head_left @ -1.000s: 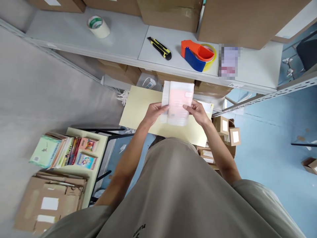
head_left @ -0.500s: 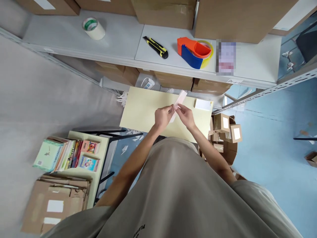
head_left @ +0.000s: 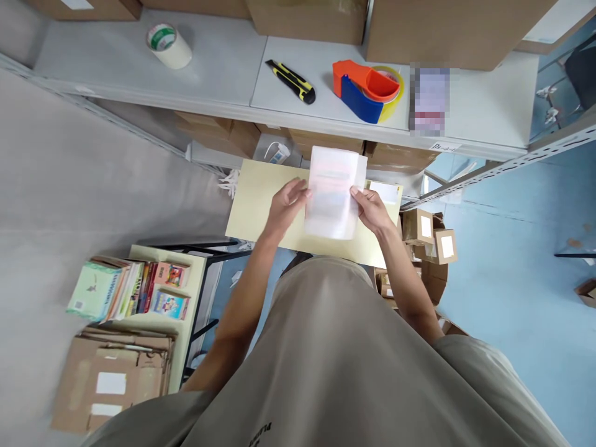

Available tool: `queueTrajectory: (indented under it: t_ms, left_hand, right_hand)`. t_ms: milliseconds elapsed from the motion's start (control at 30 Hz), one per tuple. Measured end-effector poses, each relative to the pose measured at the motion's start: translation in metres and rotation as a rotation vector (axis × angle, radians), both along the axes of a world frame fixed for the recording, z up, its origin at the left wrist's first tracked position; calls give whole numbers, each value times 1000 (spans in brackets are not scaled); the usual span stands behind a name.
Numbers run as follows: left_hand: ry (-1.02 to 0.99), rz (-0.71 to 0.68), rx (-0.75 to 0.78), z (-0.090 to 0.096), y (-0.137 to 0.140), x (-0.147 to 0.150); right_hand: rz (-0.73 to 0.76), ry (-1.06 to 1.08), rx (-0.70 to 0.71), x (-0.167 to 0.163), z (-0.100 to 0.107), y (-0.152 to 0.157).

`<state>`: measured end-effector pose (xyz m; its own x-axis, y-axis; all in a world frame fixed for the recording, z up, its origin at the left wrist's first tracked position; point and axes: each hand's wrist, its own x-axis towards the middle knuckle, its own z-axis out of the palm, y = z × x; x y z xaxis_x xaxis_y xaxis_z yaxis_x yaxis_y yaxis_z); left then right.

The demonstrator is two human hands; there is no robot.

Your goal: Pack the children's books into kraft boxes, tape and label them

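A flat, pale packet (head_left: 331,198) in a translucent, whitish wrapper hangs over the cream tabletop (head_left: 261,205), its broad face towards me. Pinkish print shows faintly through it; what lies inside is too blurred to read. My right hand (head_left: 372,208) pinches its right edge, thumb on the front. At the left edge is my left hand (head_left: 286,208), fingers loosely curled and apart from the thumb, whose tip is at the packet's border. A white flat box (head_left: 385,192) lies on the tabletop beyond my right hand.
On the grey shelf (head_left: 218,68) ahead are a tape roll (head_left: 170,47), a utility knife (head_left: 291,82) and an orange-blue tape dispenser (head_left: 365,92). Books (head_left: 125,288) and flattened cardboard (head_left: 112,379) sit at left. Small cartons (head_left: 416,226) are piled at right.
The packet has turned from a narrow, edge-on strip to show its broad face. My hands have moved apart, left hand leftward and right hand rightward; the left hand's pinch has loosened.
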<state>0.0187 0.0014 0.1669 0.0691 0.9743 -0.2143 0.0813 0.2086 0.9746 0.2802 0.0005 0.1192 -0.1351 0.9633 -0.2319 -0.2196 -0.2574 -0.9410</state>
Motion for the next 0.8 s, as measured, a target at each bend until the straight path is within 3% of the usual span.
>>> queueTrajectory:
  t_ms: [100,333,567,700,800]
  left_hand:
    - [-161,-111,-140,16,-3,-10]
    - [-115,-22,-105,22,-10,-5]
    - [177,86,86,-16,-7,8]
    - [171,-16,14,-42,-27,39]
    - [158,36,-20,-58,-34,44]
  right_hand:
    - [86,93,-1,4,19,-4]
    - [104,139,13,-6,33,-3]
    - [-8,-70,36,-20,6,2]
    - [-67,-197,44,-45,-14,-8]
    - [-31,-209,17,-59,-24,-16]
